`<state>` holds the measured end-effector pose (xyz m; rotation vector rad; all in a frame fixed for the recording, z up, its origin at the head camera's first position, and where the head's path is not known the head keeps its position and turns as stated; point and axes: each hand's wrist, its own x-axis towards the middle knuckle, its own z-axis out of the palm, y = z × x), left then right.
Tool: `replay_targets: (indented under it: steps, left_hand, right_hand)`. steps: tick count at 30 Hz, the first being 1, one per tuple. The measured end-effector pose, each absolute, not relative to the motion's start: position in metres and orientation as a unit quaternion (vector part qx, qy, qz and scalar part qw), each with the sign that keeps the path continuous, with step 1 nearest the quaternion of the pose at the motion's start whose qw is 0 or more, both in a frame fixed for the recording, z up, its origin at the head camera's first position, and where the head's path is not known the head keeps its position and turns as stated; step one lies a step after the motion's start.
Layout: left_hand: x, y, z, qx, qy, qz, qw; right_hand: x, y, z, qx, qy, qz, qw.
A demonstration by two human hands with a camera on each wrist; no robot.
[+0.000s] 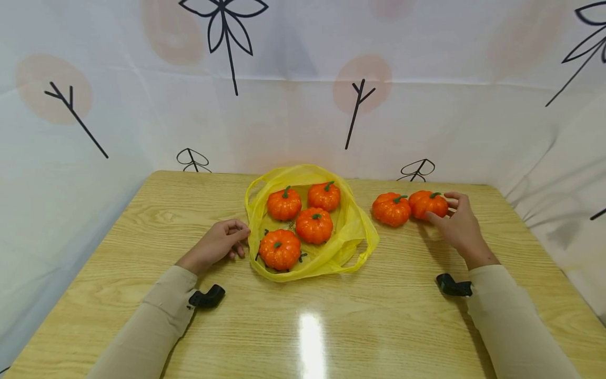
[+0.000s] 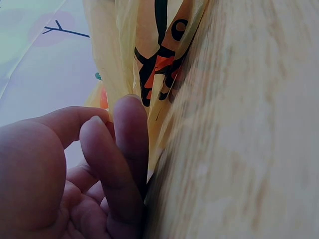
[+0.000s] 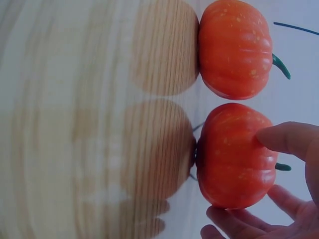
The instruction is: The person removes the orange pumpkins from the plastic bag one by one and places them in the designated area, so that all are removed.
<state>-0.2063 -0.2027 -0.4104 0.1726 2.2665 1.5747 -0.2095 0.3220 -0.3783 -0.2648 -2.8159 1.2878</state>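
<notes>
In the head view a yellow plastic bag [image 1: 350, 231] lies wide open on the table, with several orange pumpkins [image 1: 314, 225] inside. My left hand [image 1: 219, 243] pinches the bag's left edge between thumb and fingertips; the left wrist view shows the thin yellow film [image 2: 112, 50] at those fingertips. To the right of the bag, two more pumpkins sit side by side. Around the rightmost pumpkin [image 1: 426, 204] curl the thumb and fingers of my right hand [image 1: 456, 223]. Its neighbour pumpkin [image 1: 391, 209] stands just left of it, untouched.
Underneath everything is a light wood-grain table [image 1: 265, 326]. A white printed cloth [image 1: 293, 126] hangs along its back edge and sides. Black wrist devices [image 1: 206, 297] jut inward from both sleeves.
</notes>
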Motion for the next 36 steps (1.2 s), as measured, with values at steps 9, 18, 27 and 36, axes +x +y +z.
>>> replay_targets:
  steps: [9,18,27,36]
  left_hand:
    - [-0.207,-0.203,-0.412,0.057,0.806,0.558,0.187]
    - [-0.207,-0.202,-0.411,0.058,0.806,0.559,0.186]
    - [-0.206,-0.203,-0.41,0.066,0.804,0.56,0.186]
    - [-0.206,-0.203,-0.41,0.067,0.805,0.56,0.185]
  right_hand:
    - [-0.211,0.323,-0.38,-0.08,-0.911,0.404,0.007]
    - [-0.211,0.322,-0.38,-0.072,-0.914,0.399,0.009]
    - [-0.206,0.311,-0.373,-0.077,-0.916,0.382,0.099]
    - [-0.199,0.287,-0.367,-0.035,-0.903,0.384,0.188]
